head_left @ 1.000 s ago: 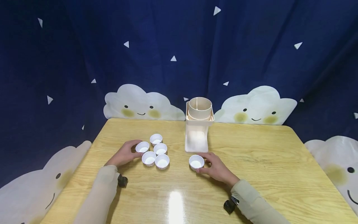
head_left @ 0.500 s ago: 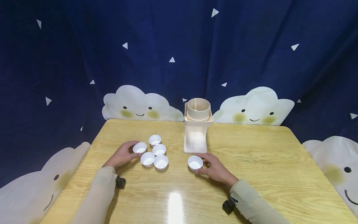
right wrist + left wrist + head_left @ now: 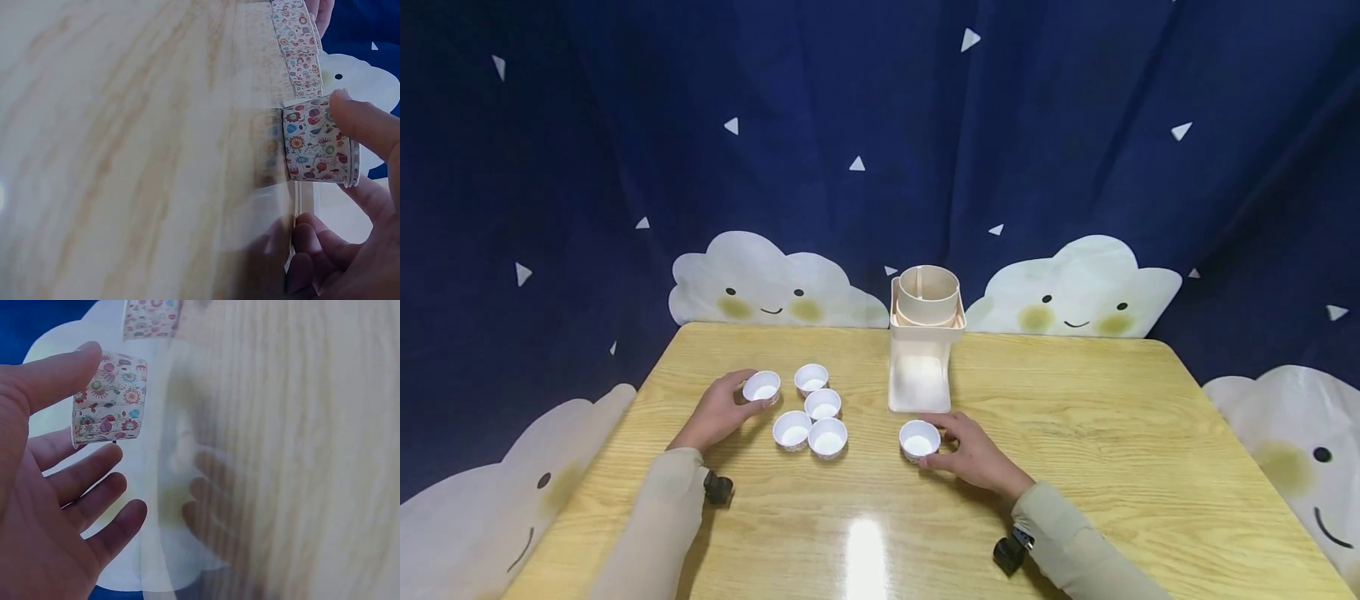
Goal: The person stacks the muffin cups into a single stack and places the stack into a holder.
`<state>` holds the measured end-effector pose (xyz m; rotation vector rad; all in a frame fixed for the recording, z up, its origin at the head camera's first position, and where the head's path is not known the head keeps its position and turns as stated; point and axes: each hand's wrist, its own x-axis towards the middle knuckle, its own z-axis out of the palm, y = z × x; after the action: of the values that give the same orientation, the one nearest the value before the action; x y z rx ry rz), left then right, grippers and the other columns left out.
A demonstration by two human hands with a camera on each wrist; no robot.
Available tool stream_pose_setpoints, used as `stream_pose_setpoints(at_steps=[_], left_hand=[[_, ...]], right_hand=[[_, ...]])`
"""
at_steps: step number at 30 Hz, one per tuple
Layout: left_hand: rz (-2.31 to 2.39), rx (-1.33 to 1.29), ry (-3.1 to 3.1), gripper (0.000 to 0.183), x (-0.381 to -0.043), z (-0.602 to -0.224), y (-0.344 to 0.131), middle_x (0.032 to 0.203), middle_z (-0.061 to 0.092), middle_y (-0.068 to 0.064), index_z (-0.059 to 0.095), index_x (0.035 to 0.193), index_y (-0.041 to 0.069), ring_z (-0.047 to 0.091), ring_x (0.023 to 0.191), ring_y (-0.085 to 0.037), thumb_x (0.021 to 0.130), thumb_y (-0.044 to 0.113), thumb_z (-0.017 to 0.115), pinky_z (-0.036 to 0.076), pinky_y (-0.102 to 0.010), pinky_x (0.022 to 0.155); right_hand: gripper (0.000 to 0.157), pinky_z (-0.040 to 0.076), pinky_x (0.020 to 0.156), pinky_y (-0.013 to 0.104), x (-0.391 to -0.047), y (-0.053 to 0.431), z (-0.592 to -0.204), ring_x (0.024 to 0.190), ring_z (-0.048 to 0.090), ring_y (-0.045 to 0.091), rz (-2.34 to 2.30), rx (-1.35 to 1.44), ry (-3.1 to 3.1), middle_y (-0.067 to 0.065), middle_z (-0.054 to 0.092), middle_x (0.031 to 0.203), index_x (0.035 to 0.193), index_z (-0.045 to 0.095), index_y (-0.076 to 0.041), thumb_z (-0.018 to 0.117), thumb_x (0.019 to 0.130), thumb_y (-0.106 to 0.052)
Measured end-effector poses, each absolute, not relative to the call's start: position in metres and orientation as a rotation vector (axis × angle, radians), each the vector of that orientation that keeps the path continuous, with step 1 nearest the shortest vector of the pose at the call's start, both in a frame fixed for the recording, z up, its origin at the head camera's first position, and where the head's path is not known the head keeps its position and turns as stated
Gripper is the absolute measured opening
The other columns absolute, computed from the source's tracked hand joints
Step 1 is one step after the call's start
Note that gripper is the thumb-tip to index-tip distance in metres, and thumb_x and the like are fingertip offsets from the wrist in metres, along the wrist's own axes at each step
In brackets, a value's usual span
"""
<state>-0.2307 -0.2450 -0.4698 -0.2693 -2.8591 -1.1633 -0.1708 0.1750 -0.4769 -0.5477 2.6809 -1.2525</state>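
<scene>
My left hand (image 3: 718,410) holds a small white paper baking cup (image 3: 762,387) between thumb and fingers, left of the other cups. In the left wrist view this cup (image 3: 109,400) shows a colourful flower print and hangs clear of the table surface; the other fingers are spread below it. My right hand (image 3: 977,454) grips a second baking cup (image 3: 919,440), thumb on the near side and fingers on the far side. The right wrist view shows that cup (image 3: 319,140) upright with its base at the tabletop. Both cups look bare inside.
Between the hands stand several more baking cups (image 3: 823,405) in a loose cluster. Behind the right-hand cup is a cream plastic stand (image 3: 919,383) with a round cylinder (image 3: 928,296) on top. A dark blue curtain with clouds (image 3: 775,283) borders the wooden table (image 3: 1075,417).
My left hand has pulled its baking cup left and up, away from the cluster. My right hand keeps its cup in the same place. The whole head view has shifted slightly.
</scene>
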Motion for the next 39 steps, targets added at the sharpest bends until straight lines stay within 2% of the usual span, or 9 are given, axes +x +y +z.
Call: stream_pose_setpoints(at_steps=[7,13,19,27,32,39], left_hand=[[-1.121,-0.25,-2.869,0.065,-0.229,-0.461,-0.246,0.143,0.052,-0.027,0.051,0.139,-0.002,0.044,0.137,-0.046,0.087,0.028,0.075,0.033,-0.059,0.116],[-1.127,-0.245,-2.886,0.069,-0.226,-0.455,-0.246,0.146,0.05,-0.025,0.05,0.141,0.001,0.041,0.14,-0.044,0.087,0.035,0.075,0.031,-0.059,0.117],[-1.109,-0.291,-2.865,0.062,-0.221,-0.439,-0.237,0.143,0.053,-0.022,0.054,0.137,0.003,0.045,0.136,-0.043,0.086,0.032,0.075,0.034,-0.06,0.115],[-1.041,-0.477,-2.772,0.058,-0.209,-0.416,-0.215,0.137,0.057,-0.026,0.057,0.132,-0.003,0.047,0.132,-0.046,0.083,0.021,0.078,0.036,-0.06,0.113],[-1.046,-0.548,-2.755,0.061,-0.195,-0.402,-0.193,0.142,0.054,-0.022,0.057,0.134,0.001,0.042,0.137,-0.044,0.081,0.021,0.08,0.033,-0.061,0.115],[-1.058,-0.603,-2.752,0.062,-0.182,-0.395,-0.167,0.145,0.053,-0.017,0.058,0.135,0.005,0.042,0.138,-0.04,0.081,0.023,0.081,0.037,-0.061,0.113]], right_hand=[[0.067,0.048,0.09,0.038,-0.173,0.176,-0.478,0.107,0.056,0.023,-1.252,-0.528,2.683,0.01,0.06,0.127,0.137,0.059,-0.013,0.085,0.077,-0.029],[0.067,0.048,0.088,0.036,-0.172,0.175,-0.481,0.103,0.055,0.022,-1.267,-0.556,2.676,0.01,0.061,0.126,0.137,0.059,-0.011,0.084,0.077,-0.029],[0.068,0.048,0.089,0.037,-0.172,0.175,-0.479,0.104,0.056,0.023,-1.264,-0.554,2.679,0.009,0.061,0.126,0.137,0.059,-0.012,0.084,0.077,-0.029],[0.067,0.048,0.089,0.037,-0.172,0.174,-0.477,0.105,0.056,0.022,-1.251,-0.538,2.683,0.009,0.061,0.127,0.137,0.059,-0.013,0.084,0.077,-0.028],[0.067,0.048,0.089,0.036,-0.172,0.174,-0.477,0.105,0.056,0.021,-1.248,-0.534,2.685,0.008,0.061,0.127,0.137,0.059,-0.013,0.084,0.077,-0.028],[0.067,0.048,0.09,0.038,-0.172,0.175,-0.478,0.106,0.056,0.022,-1.253,-0.51,2.687,0.008,0.06,0.128,0.137,0.059,-0.014,0.085,0.077,-0.028]])
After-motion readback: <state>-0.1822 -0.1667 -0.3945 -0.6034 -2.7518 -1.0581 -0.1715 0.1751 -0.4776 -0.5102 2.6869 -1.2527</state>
